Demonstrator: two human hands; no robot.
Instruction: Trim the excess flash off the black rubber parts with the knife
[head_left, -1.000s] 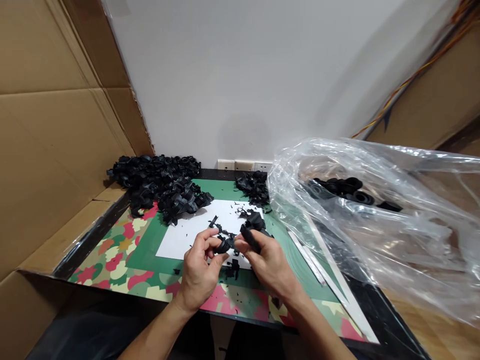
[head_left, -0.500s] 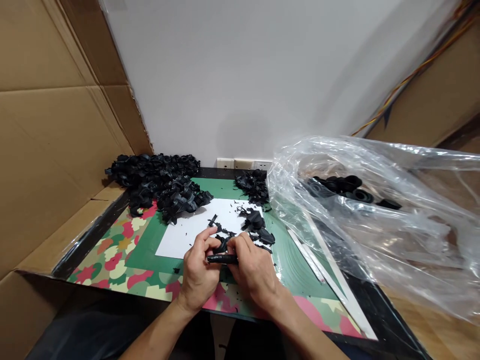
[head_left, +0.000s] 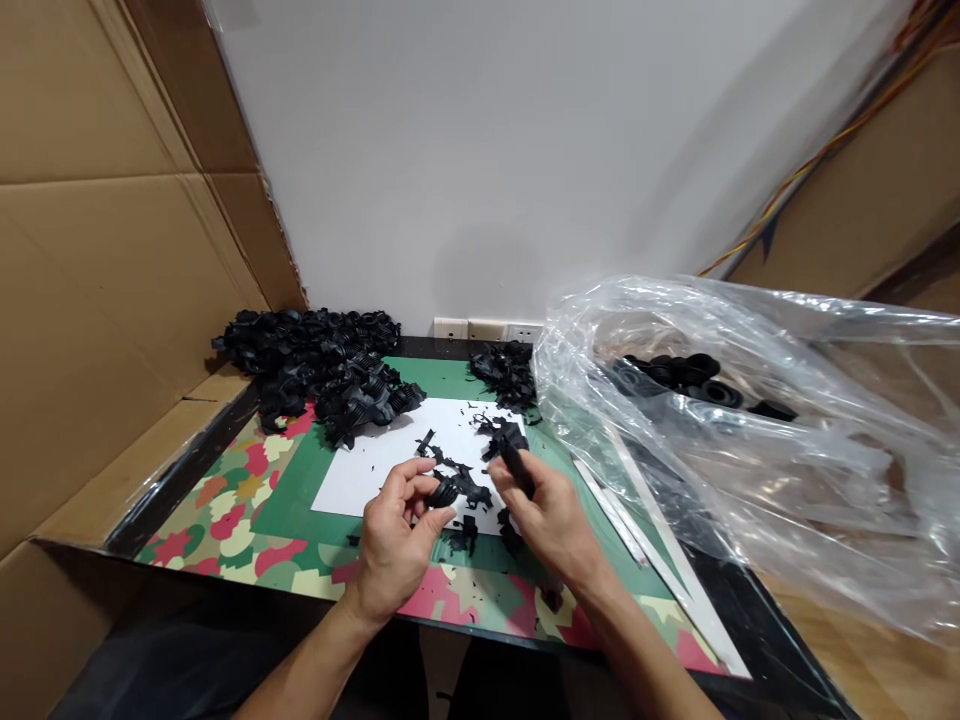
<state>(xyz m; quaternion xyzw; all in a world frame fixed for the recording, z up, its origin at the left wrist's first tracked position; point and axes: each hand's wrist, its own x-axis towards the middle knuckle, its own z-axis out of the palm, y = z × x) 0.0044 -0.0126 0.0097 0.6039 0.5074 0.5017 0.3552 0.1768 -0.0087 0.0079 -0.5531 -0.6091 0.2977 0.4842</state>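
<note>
My left hand [head_left: 396, 535] pinches a small ribbed black rubber part [head_left: 444, 491] between thumb and fingers, just above the near edge of a white sheet [head_left: 375, 465]. My right hand [head_left: 551, 515] is closed around a thin black tool [head_left: 516, 468] that points up and away from the part, a short gap to its right. Black trimmings [head_left: 469, 490] lie scattered on the sheet between and below both hands.
A big heap of black rubber parts [head_left: 319, 365] sits at the back left, a smaller heap [head_left: 510, 372] at the back middle. A clear plastic bag [head_left: 750, 440] with black rings [head_left: 694, 375] fills the right side. Cardboard walls [head_left: 97, 280] stand at the left. A green mat [head_left: 292, 490] covers the table.
My right hand has pulled away to the right from the part, and the tool that lay across it now points up. My left hand stayed in place with the part.
</note>
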